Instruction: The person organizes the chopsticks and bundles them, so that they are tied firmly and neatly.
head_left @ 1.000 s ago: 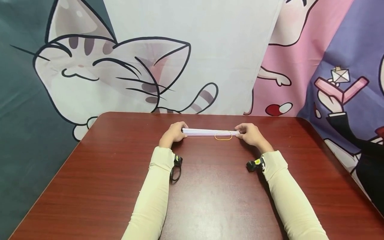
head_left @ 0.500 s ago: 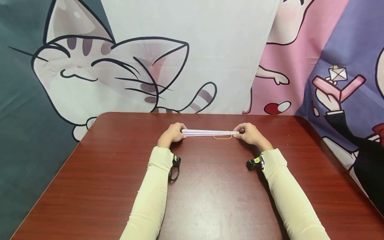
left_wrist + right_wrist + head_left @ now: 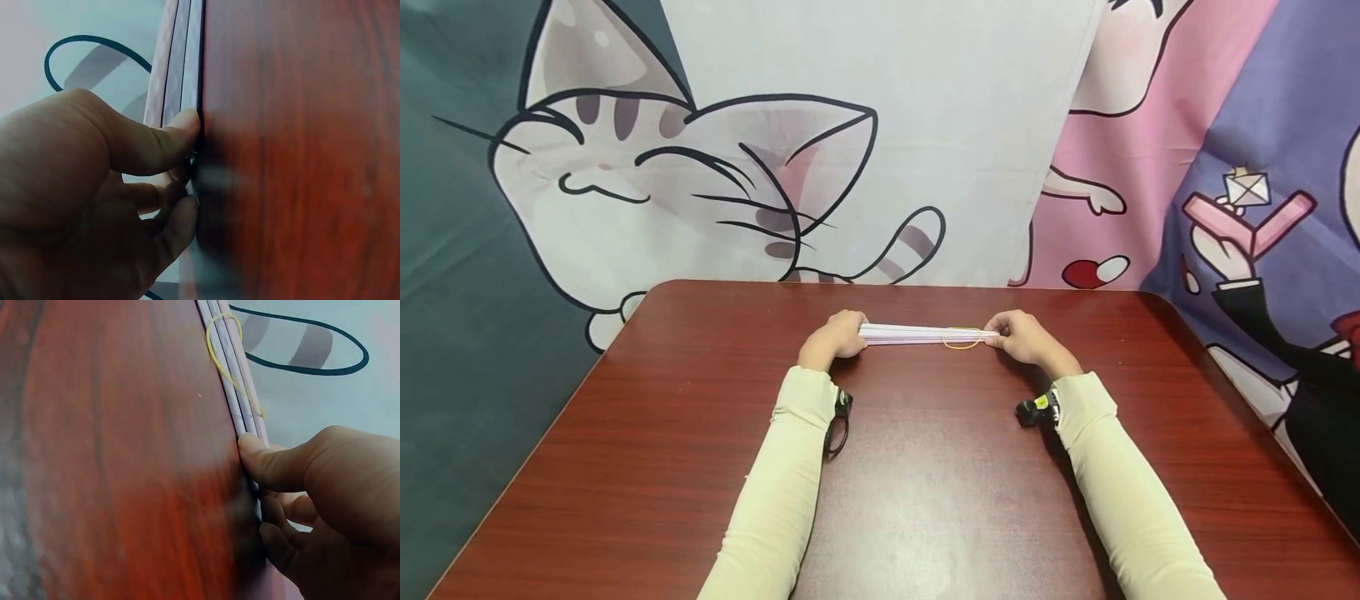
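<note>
A slim bundle of pale lilac-white sticks (image 3: 910,335) lies crosswise near the table's far edge. My left hand (image 3: 837,337) pinches its left end between thumb and fingers; in the left wrist view, sticks (image 3: 177,69) run side by side up from the thumb tip. At the opposite end, my right hand (image 3: 1024,337) holds the sticks between thumb and fingertips. A thin yellow rubber band (image 3: 961,347) hangs loosely around the bundle close to the right hand, and the right wrist view shows this band (image 3: 220,365) looping over the sticks. Both stick ends are hidden by fingers.
The reddish-brown wooden table (image 3: 917,483) reaches toward the wearer. Behind its far edge hangs a cloth backdrop (image 3: 940,125) printed with cartoon figures, including a cat. A small black camera (image 3: 1036,411) is strapped at the right wrist, another camera (image 3: 842,404) at the left.
Both hands keep their hold on the bundle. The left hand has shifted very slightly right and toward the wearer; the rubber band sits a touch nearer the right hand.
</note>
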`<action>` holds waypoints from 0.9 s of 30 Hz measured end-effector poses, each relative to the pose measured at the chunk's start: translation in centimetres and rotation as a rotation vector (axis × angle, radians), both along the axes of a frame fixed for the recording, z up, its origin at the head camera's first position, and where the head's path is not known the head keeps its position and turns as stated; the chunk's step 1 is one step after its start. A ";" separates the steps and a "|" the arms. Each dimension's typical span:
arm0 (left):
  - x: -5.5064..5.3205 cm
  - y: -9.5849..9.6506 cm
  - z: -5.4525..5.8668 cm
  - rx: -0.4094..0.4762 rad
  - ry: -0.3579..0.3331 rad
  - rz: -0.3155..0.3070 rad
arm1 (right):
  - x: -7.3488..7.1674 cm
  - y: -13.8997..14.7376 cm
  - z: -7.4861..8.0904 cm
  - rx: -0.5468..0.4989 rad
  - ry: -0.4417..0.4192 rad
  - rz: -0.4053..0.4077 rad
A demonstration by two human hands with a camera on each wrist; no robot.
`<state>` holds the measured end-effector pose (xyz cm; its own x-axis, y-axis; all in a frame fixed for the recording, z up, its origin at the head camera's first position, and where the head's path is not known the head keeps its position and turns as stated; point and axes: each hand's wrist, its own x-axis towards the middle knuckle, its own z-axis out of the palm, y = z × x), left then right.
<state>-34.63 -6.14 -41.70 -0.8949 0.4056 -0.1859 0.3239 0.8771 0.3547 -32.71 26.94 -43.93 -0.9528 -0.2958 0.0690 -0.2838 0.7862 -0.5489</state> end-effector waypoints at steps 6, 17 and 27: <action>0.3 0.0 0.1 0.006 0.018 0.016 | 0.3 -0.1 0.2 0.047 0.022 0.012; 0.7 0.0 0.2 -0.011 0.046 0.029 | 0.9 -0.3 0.2 0.081 0.038 0.044; 0.5 -0.2 0.4 0.096 0.228 0.006 | 0.9 -0.2 0.4 -0.011 0.273 0.022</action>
<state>-34.10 -6.38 -41.33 -0.9119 0.4059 0.0600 0.3996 0.8453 0.3548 -31.83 26.75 -43.48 -0.8919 -0.3141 0.3253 -0.4393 0.7726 -0.4584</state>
